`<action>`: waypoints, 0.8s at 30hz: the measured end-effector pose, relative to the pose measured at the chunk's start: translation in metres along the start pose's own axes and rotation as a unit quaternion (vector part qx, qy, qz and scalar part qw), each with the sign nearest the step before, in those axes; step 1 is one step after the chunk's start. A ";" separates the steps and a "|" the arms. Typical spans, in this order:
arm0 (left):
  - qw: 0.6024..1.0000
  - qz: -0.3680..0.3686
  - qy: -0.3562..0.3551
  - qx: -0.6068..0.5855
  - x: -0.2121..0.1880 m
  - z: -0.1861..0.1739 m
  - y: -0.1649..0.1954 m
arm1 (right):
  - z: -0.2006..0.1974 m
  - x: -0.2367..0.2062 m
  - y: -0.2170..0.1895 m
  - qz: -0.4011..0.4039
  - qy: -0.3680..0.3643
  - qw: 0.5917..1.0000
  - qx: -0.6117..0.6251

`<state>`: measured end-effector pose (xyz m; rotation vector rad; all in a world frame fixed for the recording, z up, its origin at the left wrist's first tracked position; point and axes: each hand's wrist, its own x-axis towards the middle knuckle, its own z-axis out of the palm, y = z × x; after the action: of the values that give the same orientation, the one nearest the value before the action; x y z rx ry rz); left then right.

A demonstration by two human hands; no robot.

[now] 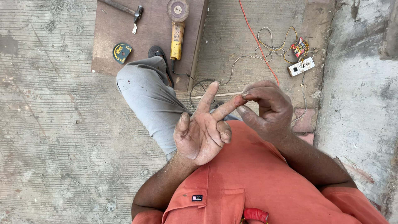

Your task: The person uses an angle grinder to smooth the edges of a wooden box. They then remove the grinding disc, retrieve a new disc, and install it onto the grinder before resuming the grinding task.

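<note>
concrete floor [49,103], brown board [153,37], grinder [177,29]

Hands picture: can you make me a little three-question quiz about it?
1. True or false: the right hand pinches a fingertip of the left hand.
2. Which tool lies on the brown board beside the grinder? A) hammer B) saw C) drill
3. Fill in: the shirt is ___.

Key: 1 true. 2 A, the hammer. 3 orange.
</note>
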<state>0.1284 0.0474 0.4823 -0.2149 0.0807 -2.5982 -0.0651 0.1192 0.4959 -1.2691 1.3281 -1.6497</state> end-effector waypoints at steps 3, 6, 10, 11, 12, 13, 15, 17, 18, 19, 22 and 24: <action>1.000 -0.002 0.002 -0.005 0.000 -0.001 -0.001 | 0.000 0.000 0.000 0.054 0.003 0.995 0.078; 1.000 0.000 0.000 -0.006 0.001 -0.002 -0.001 | -0.004 0.000 0.001 0.098 0.001 0.990 0.103; 1.000 -0.002 0.001 -0.008 0.001 -0.004 -0.001 | -0.008 0.000 0.005 0.108 -0.005 0.988 0.109; 1.000 -0.003 0.003 -0.009 0.001 -0.003 -0.001 | -0.008 0.000 0.006 0.104 -0.005 0.989 0.109; 1.000 -0.004 0.004 -0.010 0.001 -0.003 -0.001 | -0.008 0.000 0.008 0.097 -0.004 0.990 0.102; 1.000 -0.005 0.007 -0.010 0.000 -0.003 -0.001 | -0.008 0.001 0.010 0.091 -0.003 0.991 0.097; 1.000 -0.006 0.007 -0.014 0.000 -0.003 0.000 | -0.008 0.001 0.014 0.070 -0.005 0.994 0.078; 1.000 -0.006 0.010 -0.018 0.000 -0.002 0.000 | -0.008 0.002 0.017 0.043 -0.009 0.998 0.053; 1.000 -0.005 0.012 -0.019 0.000 -0.001 0.000 | -0.008 0.002 0.018 0.036 -0.012 0.998 0.047; 1.000 -0.004 0.014 -0.021 0.000 0.000 0.000 | -0.008 0.003 0.019 0.029 -0.014 0.999 0.041; 1.000 -0.005 0.015 -0.017 0.001 0.002 0.002 | -0.009 0.005 0.017 0.019 -0.019 0.999 0.022; 1.000 -0.005 0.017 -0.017 0.002 0.004 0.002 | -0.010 0.006 0.015 0.011 -0.020 1.000 0.012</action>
<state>0.1285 0.0446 0.4864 -0.1842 0.1361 -2.6122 -0.0773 0.1125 0.4827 -1.2628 1.2906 -1.6106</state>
